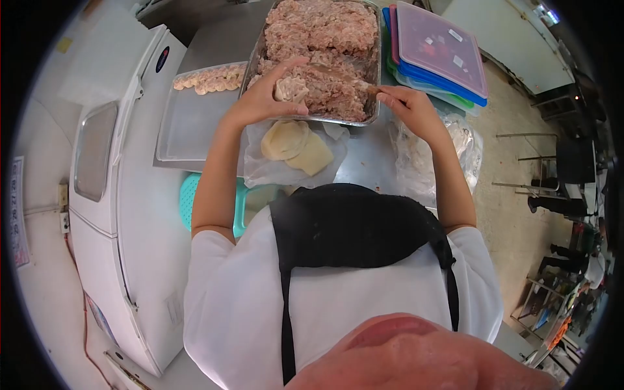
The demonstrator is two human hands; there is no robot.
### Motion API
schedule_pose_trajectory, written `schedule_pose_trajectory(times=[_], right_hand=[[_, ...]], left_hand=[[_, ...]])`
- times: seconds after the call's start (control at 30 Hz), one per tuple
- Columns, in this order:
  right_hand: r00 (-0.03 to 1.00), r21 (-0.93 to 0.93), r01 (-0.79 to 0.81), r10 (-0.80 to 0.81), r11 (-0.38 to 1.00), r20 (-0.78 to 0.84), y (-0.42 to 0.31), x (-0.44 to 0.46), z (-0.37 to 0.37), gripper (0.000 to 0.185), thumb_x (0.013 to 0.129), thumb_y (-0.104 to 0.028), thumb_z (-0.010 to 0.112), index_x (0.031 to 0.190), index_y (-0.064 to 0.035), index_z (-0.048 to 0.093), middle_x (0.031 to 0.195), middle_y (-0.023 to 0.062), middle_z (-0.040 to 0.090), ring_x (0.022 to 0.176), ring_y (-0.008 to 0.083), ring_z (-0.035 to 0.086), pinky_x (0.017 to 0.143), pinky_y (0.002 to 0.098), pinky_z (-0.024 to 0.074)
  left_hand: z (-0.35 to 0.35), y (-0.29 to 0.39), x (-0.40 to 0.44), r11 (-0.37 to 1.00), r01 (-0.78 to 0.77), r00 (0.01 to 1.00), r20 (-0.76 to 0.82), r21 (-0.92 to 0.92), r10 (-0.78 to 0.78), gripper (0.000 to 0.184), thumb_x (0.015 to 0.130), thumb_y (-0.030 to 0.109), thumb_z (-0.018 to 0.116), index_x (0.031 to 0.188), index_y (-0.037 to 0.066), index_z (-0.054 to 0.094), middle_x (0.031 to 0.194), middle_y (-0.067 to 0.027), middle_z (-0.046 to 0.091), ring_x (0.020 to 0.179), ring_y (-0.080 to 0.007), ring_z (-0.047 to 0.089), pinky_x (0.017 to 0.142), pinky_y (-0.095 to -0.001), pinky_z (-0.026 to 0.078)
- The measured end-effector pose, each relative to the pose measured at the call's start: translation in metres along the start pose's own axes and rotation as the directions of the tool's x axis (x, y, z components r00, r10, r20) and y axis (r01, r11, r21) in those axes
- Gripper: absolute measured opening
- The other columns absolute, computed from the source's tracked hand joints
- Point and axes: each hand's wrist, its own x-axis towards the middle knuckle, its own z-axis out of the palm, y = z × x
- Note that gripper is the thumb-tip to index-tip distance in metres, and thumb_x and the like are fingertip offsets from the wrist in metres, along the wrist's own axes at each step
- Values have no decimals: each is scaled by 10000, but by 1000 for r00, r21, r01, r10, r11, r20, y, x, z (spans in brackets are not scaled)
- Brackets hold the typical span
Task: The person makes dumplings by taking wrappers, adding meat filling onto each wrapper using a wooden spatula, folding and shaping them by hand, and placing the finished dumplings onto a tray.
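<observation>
My left hand (pixel 268 96) curls around a dumpling (pixel 291 90), a pleated pale wrapper with filling, over the near left corner of a metal tray (pixel 379 39) of ground meat filling (pixel 322 29). My right hand (pixel 411 109) is closed on the handle of a thin brownish spatula (pixel 373 90), whose flat end reaches left over the meat toward the dumpling. Just below the tray, round dumpling wrappers (pixel 285 140) and a squarish yellow stack of wrappers (pixel 312 156) lie on a clear plastic sheet (pixel 260 168).
To the left, a row of finished dumplings (pixel 209 79) sits at the far end of a shallow tray (pixel 192 130). Stacked coloured lids (pixel 442 49) and a plastic bag (pixel 468 140) are on the right. A turquoise basket (pixel 188 198) and a white freezer (pixel 107 214) stand at the left.
</observation>
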Motion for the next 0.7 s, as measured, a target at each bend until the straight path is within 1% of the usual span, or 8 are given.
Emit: schedule_pose_trajectory(times=[0.03, 0.17, 0.27, 0.33, 0.43, 0.57, 0.67, 0.7], right_hand=[[1000, 185, 26, -28, 982, 9, -7, -3, 3, 259, 925, -247, 576, 1098, -92, 691, 1036, 126, 669, 932, 312, 623, 800, 342, 491], [984, -164, 173, -176, 971, -7, -42, -10, 22, 256, 896, -235, 614, 1086, -74, 673, 916, 106, 656, 816, 309, 626, 705, 365, 500], [955, -508, 103, -228, 855, -189, -83, -16, 30, 255, 880, -251, 625, 1068, -82, 660, 842, 85, 634, 755, 303, 625, 635, 391, 496], [914, -540, 153, -327, 828, -242, -85, -15, 44, 230, 876, -242, 624, 1057, -104, 657, 812, 69, 616, 720, 294, 620, 603, 402, 487], [962, -461, -13, -115, 887, -248, -95, -10, 40, 244, 891, -248, 615, 1066, -85, 664, 861, 99, 643, 766, 296, 630, 650, 368, 497], [982, -102, 22, -41, 995, -183, -109, -6, 34, 311, 941, -279, 575, 1103, -25, 652, 868, 92, 641, 763, 175, 582, 714, 308, 468], [998, 12, -14, 15, 1000, -57, -133, 1, 54, 315, 944, -285, 574, 1104, -26, 655, 939, 117, 661, 830, 191, 592, 764, 302, 466], [1000, 31, -9, 9, 999, -20, -140, 7, 71, 311, 937, -289, 580, 1101, -36, 656, 959, 134, 665, 850, 231, 618, 772, 314, 477]], left_hand=[[-3, 7, 1, 998, -58, 997, 58, -3, 58, 699, 694, 274, 814, 1304, 101, 520, 1247, -91, 571, 1086, -196, 573, 974, -352, 420], [-3, -2, 3, 999, 45, 959, 279, 14, -48, 656, 688, 230, 821, 1260, 70, 543, 1186, -79, 620, 1037, -181, 581, 915, -358, 451], [-6, 2, 6, 837, 493, 860, 278, -236, -428, 598, 709, 229, 818, 1202, 17, 555, 1077, -97, 658, 935, -153, 599, 783, -307, 489], [-12, -5, 6, 886, 411, 905, 209, -216, -370, 603, 720, 221, 816, 1209, -3, 543, 1107, -124, 639, 869, -127, 607, 710, -272, 498], [-17, -13, -9, 941, 207, 976, -16, -268, -219, 647, 703, 259, 832, 1232, 30, 539, 995, -81, 658, 772, -116, 608, 669, -260, 506], [-49, -10, -31, 926, 181, 983, 93, -332, -159, 643, 710, 169, 822, 1262, 48, 515, 1259, -135, 564, 906, -124, 615, 805, -302, 499], [-69, -10, -40, 968, -240, 971, -30, -75, 239, 575, 688, 187, 838, 1185, 74, 572, 1114, -75, 627, 932, -152, 610, 859, -323, 473], [-79, -13, -41, 971, -221, 974, 36, -91, 225, 530, 689, 192, 838, 1144, 74, 592, 1062, -62, 634, 923, -158, 611, 851, -319, 471]])
